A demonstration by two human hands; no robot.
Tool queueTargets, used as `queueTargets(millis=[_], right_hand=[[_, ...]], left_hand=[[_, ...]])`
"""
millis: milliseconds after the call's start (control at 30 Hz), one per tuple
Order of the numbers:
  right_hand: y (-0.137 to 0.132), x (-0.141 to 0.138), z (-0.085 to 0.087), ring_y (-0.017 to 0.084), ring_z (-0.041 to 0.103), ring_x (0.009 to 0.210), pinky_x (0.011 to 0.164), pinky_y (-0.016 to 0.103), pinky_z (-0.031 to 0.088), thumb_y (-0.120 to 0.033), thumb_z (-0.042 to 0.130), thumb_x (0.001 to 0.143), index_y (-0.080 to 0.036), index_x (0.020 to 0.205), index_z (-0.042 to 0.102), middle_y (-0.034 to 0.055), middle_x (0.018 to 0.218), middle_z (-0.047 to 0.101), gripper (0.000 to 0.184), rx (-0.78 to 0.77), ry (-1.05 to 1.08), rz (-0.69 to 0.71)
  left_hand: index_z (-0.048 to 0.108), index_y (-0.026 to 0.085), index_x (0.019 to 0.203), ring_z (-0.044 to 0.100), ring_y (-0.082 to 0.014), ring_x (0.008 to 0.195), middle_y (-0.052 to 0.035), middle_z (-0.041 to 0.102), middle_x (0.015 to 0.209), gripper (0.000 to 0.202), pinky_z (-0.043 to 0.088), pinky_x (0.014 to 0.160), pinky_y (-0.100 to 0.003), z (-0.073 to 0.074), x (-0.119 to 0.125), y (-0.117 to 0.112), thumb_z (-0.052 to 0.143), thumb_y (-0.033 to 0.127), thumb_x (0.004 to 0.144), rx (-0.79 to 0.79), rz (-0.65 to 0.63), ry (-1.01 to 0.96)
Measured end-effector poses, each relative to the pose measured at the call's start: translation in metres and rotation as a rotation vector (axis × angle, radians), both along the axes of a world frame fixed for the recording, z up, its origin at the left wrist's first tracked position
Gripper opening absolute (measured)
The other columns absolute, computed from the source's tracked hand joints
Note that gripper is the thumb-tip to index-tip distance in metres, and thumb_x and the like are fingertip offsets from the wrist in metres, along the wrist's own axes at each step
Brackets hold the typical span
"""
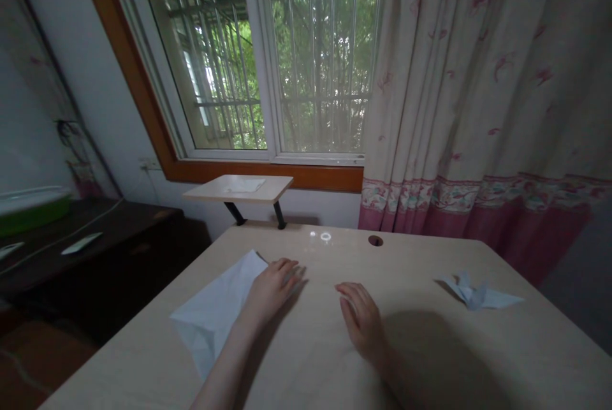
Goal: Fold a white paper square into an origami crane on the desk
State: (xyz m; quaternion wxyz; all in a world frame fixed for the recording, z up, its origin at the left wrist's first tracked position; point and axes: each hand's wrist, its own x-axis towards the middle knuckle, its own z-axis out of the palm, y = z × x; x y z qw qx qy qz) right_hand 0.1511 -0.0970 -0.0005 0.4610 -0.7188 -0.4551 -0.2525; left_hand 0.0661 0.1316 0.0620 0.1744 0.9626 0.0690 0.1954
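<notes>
My left hand (270, 289) lies flat on the light wooden table (411, 359), fingers stretched out, its outer edge touching a creased white sheet of paper (215, 311). My right hand (362, 321) rests palm down on the bare tabletop a little to the right, fingers together and extended, holding nothing. A folded white paper crane (478, 295) sits on the table far to the right, well apart from both hands.
A small raised shelf (239, 189) with a white sheet on it stands at the table's far edge, beside a round cable hole (375, 241). A dark cabinet (95, 238) stands left. A window and pink-patterned curtain (478, 110) are behind.
</notes>
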Motion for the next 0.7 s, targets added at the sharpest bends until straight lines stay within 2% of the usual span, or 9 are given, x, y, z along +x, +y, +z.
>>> queueTargets(millis=[100,267,400,567,700], right_hand=[[-0.001,-0.002,0.0,0.021,0.061,0.096,0.083,0.038,0.051,-0.017,0.042,0.093,-0.023,0.113,0.055,0.0071,0.102,0.066,0.025,-0.028,0.013,0.021],[-0.001,-0.001,0.001,0.022,0.062,0.095,0.083,0.038,0.051,-0.018,0.04,0.093,-0.024,0.114,0.056,0.0076,0.101,0.066,0.027,-0.056,0.014,0.05],[0.001,0.0,-0.003,0.022,0.062,0.094,0.083,0.038,0.051,-0.018,0.04,0.093,-0.024,0.114,0.056,0.0071,0.101,0.066,0.027,-0.087,0.001,0.071],[0.003,0.001,-0.007,0.021,0.061,0.094,0.083,0.038,0.051,-0.017,0.041,0.093,-0.023,0.112,0.055,0.006,0.1,0.066,0.024,-0.116,-0.008,0.075],[0.004,0.003,-0.009,0.021,0.061,0.093,0.083,0.038,0.051,-0.018,0.04,0.093,-0.023,0.111,0.056,0.0059,0.099,0.066,0.024,-0.118,-0.012,0.064]], left_hand=[[0.064,0.025,0.109,0.062,-0.0226,0.1,-0.0052,0.064,0.113,0.023,0.046,0.088,-0.032,-0.001,-0.004,0.003,0.055,0.032,0.089,0.007,0.032,0.063],[0.058,0.026,0.119,0.052,-0.0238,0.12,-0.0064,0.048,0.138,0.035,0.041,0.098,-0.033,-0.001,-0.007,0.005,0.06,0.027,0.084,-0.008,0.086,0.092],[0.058,0.025,0.118,0.052,-0.0247,0.119,-0.0076,0.049,0.136,0.04,0.041,0.098,-0.034,0.0,-0.009,0.01,0.063,0.021,0.079,-0.038,0.097,0.126],[0.059,0.019,0.107,0.055,-0.0235,0.115,-0.0105,0.051,0.133,0.033,0.041,0.099,-0.033,-0.001,-0.01,0.014,0.059,0.012,0.075,-0.055,0.064,0.129],[0.059,0.019,0.092,0.058,-0.0223,0.111,-0.0099,0.052,0.13,0.022,0.042,0.097,-0.034,0.0,-0.011,0.013,0.056,0.007,0.073,-0.072,0.073,0.123]])
